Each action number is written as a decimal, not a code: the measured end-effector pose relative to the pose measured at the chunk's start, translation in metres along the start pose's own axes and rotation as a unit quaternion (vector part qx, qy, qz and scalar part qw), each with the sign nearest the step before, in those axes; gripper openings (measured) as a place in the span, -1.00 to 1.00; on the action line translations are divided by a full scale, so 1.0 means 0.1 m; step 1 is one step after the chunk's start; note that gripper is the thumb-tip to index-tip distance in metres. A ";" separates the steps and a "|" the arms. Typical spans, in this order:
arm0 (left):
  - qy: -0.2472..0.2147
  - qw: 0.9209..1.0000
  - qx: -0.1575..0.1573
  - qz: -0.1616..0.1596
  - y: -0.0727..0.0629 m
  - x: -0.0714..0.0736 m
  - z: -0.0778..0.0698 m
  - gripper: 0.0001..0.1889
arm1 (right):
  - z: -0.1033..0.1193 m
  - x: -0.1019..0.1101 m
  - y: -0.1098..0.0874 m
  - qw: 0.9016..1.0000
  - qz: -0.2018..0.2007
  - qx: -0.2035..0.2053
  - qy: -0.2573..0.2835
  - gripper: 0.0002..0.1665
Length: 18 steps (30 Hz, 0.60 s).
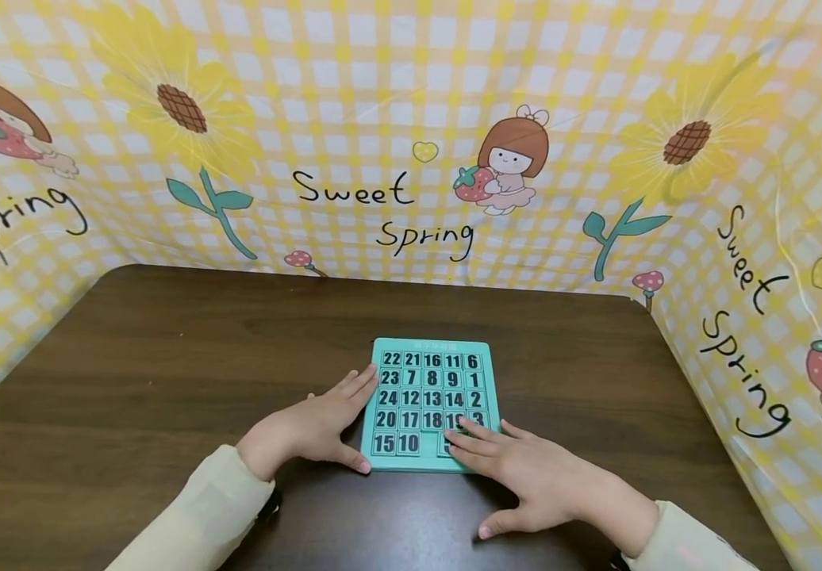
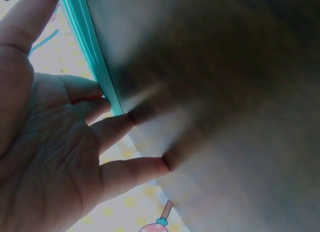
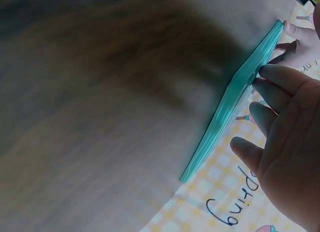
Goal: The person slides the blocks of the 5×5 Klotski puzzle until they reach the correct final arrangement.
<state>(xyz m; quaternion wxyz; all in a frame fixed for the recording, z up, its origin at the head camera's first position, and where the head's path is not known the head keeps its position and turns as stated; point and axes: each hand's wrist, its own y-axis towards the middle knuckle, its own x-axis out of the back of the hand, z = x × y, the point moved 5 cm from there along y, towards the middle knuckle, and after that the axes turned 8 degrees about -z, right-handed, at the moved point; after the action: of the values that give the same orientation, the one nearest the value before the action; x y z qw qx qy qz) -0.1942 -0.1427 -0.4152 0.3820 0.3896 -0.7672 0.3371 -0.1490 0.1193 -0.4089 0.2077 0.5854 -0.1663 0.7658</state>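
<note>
A turquoise sliding number puzzle [image 1: 400,466] lies flat on the table with its numbers upright to me. Its bottom row has a gap between the 10 tile [image 1: 408,443] and a tile partly covered by fingers. My left hand [image 1: 318,424] is spread along the left side, fingertips at the frame and thumb at the lower left corner. My right hand [image 1: 535,476] reaches over the lower right part, straight fingers on the tiles near 19 and below it. Its thumb is stretched out, away from the frame. Both wrist views show the puzzle's side edge [image 2: 87,39] beside the fingers.
The brown wooden table [image 1: 190,349] extends around the puzzle. A yellow checked cloth [image 1: 354,103] with flowers and "Sweet Spring" lettering rises behind it and along both sides. Light sleeves cover both forearms.
</note>
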 end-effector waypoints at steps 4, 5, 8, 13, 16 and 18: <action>0.003 1.000 -0.001 0.001 0.00 0.00 -0.01 0.29 | -0.01 0.02 -0.06 1.000 -0.012 0.002 -0.001 0.03; 0.003 1.000 -0.001 0.002 0.00 0.00 -0.01 0.29 | -0.02 0.02 -0.07 1.000 -0.013 -0.001 -0.002 0.03; 0.002 1.000 -0.001 0.002 0.01 0.00 0.00 0.29 | -0.02 0.03 -0.10 1.000 -0.015 -0.008 -0.006 0.03; 0.002 1.000 0.002 0.003 0.00 0.00 0.00 0.29 | -0.02 0.05 -0.12 1.000 -0.019 -0.017 -0.007 0.03; 0.003 1.000 0.002 0.004 0.00 -0.01 0.01 0.29 | -0.01 0.05 -0.10 1.000 -0.021 -0.012 -0.008 0.03; 0.003 1.000 -0.001 0.003 0.00 -0.01 0.01 0.30 | 0.00 0.05 -0.07 1.000 -0.022 -0.008 -0.007 0.03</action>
<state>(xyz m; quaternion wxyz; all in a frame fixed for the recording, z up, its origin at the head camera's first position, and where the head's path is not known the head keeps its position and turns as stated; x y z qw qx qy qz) -0.1942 -0.1430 -0.4160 0.3836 0.3860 -0.7674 0.3390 -0.1468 0.1260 -0.4042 0.2278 0.5927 -0.1616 0.7554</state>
